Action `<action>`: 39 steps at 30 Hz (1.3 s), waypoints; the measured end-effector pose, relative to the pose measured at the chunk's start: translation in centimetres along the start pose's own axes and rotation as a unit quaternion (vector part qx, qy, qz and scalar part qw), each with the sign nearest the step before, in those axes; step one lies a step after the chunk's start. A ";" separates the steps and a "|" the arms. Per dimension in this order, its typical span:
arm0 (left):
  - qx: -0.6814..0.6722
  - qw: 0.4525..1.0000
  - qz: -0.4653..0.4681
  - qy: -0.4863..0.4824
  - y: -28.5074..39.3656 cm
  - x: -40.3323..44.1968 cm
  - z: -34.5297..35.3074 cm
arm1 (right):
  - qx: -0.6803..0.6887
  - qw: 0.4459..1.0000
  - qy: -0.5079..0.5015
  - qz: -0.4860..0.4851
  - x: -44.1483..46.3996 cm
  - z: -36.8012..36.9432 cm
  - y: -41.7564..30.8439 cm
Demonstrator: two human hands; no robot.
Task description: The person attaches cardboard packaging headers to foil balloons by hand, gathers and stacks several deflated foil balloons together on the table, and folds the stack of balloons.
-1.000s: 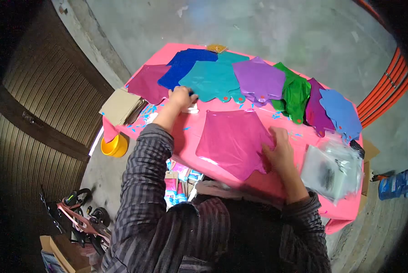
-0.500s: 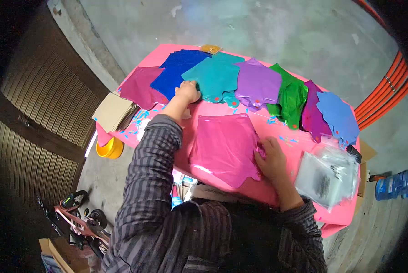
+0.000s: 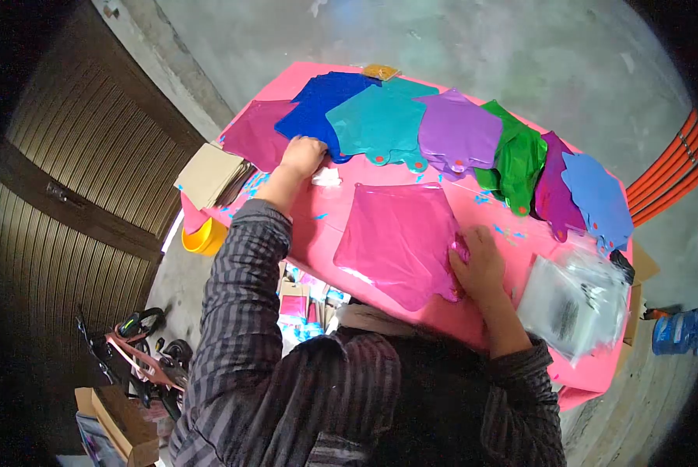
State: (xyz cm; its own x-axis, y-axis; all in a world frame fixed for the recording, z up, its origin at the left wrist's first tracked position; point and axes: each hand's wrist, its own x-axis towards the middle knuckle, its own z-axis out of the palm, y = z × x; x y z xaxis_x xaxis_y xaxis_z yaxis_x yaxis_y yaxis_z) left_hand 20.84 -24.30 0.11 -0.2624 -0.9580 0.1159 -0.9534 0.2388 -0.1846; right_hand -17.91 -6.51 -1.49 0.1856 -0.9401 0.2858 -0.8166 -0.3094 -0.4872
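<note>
A glossy pink flat foil balloon, apparently star-shaped, lies in front of me on the pink table. At its right edge my right hand has the crumpled foil between thumb and fingers. My left hand reaches across the table, its fingers curled at the lower edge of the dark blue foil balloons; its fingertips are partly hidden. Right of these lies a teal stack of foil balloons, with red dots on its tabs. A small white crumpled piece sits just below my left hand.
More flat balloons fan along the back: magenta, lilac, green, purple and light blue. Clear plastic bags lie right; brown card sheets left. A yellow container hangs by the left edge.
My left hand has moved left from the teal stack's edge toward the blue one, and a blue tab now shows beside it. My right hand stays at the pink balloon. The view has shifted slightly.
</note>
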 end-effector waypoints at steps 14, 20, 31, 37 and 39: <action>-0.478 0.754 -0.367 0.262 -3.8 3.1 4.7 | -0.002 1.000 -0.003 0.008 0.0 -0.6 -0.6; -0.434 0.741 -0.319 0.402 -6.1 5.8 1.4 | 0.010 1.000 0.014 -0.020 -0.1 0.3 0.1; -0.338 0.877 -0.114 0.322 -1.8 7.6 -7.4 | 0.007 0.999 0.027 -0.029 -0.2 0.6 0.6; -0.299 0.910 -0.117 0.262 -1.4 8.5 -2.1 | 0.013 1.000 0.005 0.000 -0.1 0.3 -0.1; -0.290 0.906 -0.198 0.237 0.1 8.5 -1.6 | 0.009 1.000 0.005 0.006 -0.2 0.2 -0.1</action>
State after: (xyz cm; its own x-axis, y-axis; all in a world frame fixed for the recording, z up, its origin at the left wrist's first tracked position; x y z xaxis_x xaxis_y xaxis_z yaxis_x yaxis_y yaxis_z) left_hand 18.26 -32.18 2.68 0.2131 -0.8438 0.4925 -0.8689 0.0669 0.4905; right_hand -17.72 -6.33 -1.65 0.1703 -0.9424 0.2880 -0.8083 -0.3007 -0.5062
